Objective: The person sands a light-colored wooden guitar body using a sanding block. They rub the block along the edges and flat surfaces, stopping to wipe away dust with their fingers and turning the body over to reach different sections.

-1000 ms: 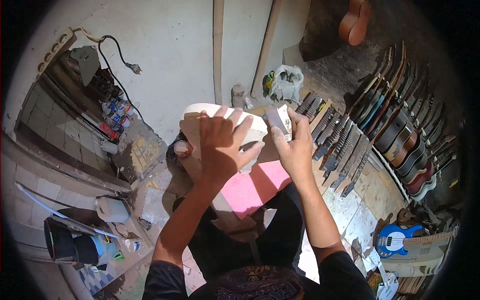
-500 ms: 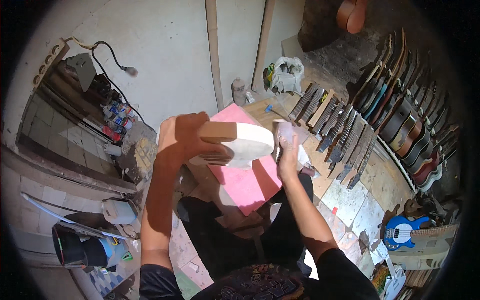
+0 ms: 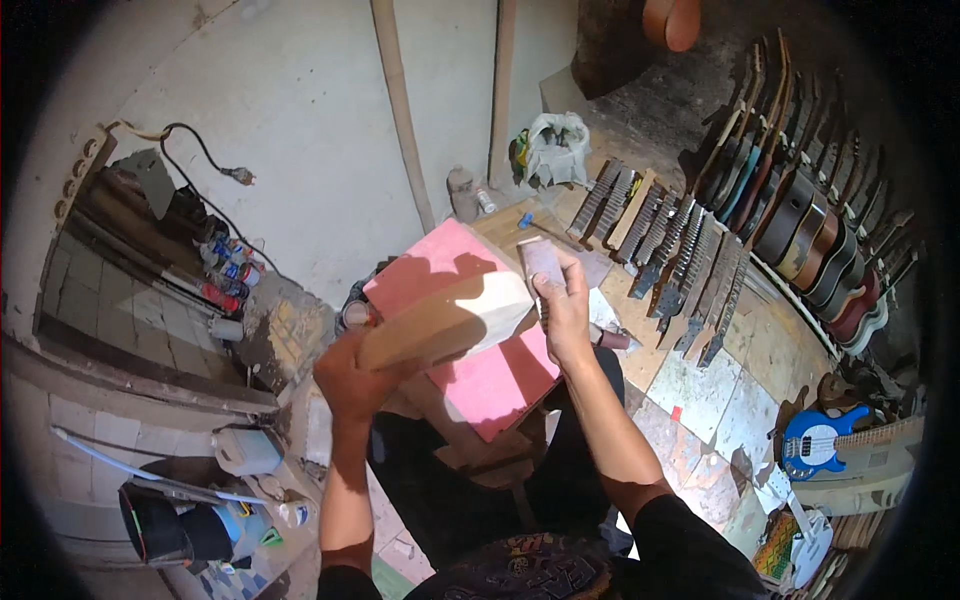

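Note:
My left hand (image 3: 350, 376) grips the near-left end of a pale, thick wooden body (image 3: 440, 322) with a rounded far end. It looks like a small unfinished instrument body, tilted above my lap. In my right hand (image 3: 567, 312) is a brownish-pink sanding block (image 3: 541, 262), its fingers closed round it. The block is at the body's rounded right end; whether they touch I cannot tell. Beneath the body lies a pink board (image 3: 495, 400), partly in shadow.
Several fretted necks (image 3: 655, 235) lie in a row to the right, with guitars (image 3: 800, 235) racked beyond. A blue bass guitar (image 3: 812, 445) is at lower right. A white sack (image 3: 557, 150) stands by the wall. Buckets (image 3: 155, 520) and a jug (image 3: 248, 450) are at left.
The wooden body has been turned and tilted, and my left hand has moved down toward me with it. My right hand and the sanding block have shifted slightly left.

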The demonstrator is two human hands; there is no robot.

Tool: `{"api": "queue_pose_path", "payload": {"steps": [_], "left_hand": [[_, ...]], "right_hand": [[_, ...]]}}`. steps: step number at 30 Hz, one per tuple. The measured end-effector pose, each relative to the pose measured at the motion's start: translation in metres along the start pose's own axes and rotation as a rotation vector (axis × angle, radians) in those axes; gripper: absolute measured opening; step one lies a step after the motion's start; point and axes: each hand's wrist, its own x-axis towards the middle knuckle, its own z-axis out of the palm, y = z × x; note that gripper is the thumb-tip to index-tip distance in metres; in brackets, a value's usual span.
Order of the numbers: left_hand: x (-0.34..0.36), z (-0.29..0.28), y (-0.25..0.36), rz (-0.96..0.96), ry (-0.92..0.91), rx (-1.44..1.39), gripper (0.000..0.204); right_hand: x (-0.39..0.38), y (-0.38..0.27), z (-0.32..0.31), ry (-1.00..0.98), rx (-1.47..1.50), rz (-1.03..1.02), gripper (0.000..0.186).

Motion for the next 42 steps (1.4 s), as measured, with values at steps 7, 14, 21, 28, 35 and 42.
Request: {"api": "queue_pose_path", "payload": {"steps": [7, 14, 21, 28, 35, 42], "left_hand": [[-0.033, 0.029, -0.005, -0.040, -0.037, -0.072, 0.063], [-0.007, 0.013, 0.042, 0.378, -0.188, -0.039, 0.053], [0.002, 0.003, 0.078, 0.422, -0.295, 0.068, 0.042], [-0.012, 0.008, 0.072, 0.359, -0.202, -0.007, 0.037], [-0.027, 0.012, 0.058, 0.385, -0.061, -0.121, 0.039], [-0.021, 0.016, 0.065, 0.293, -0.008, -0.091, 0.038]], "right_hand": [[-0.005, 0.007, -0.019, -0.060, -0.082, 0.014, 0.050], [-0.019, 0.000, 0.002, -0.220, -0.088, -0.008, 0.051], [-0.030, 0.002, 0.011, -0.295, -0.123, -0.064, 0.052], [-0.045, -0.007, 0.019, -0.345, -0.164, -0.100, 0.053], [-0.046, 0.000, 0.014, -0.359, -0.157, -0.137, 0.050], [-0.056, -0.041, 0.006, -0.378, -0.344, 0.039, 0.050]]}}
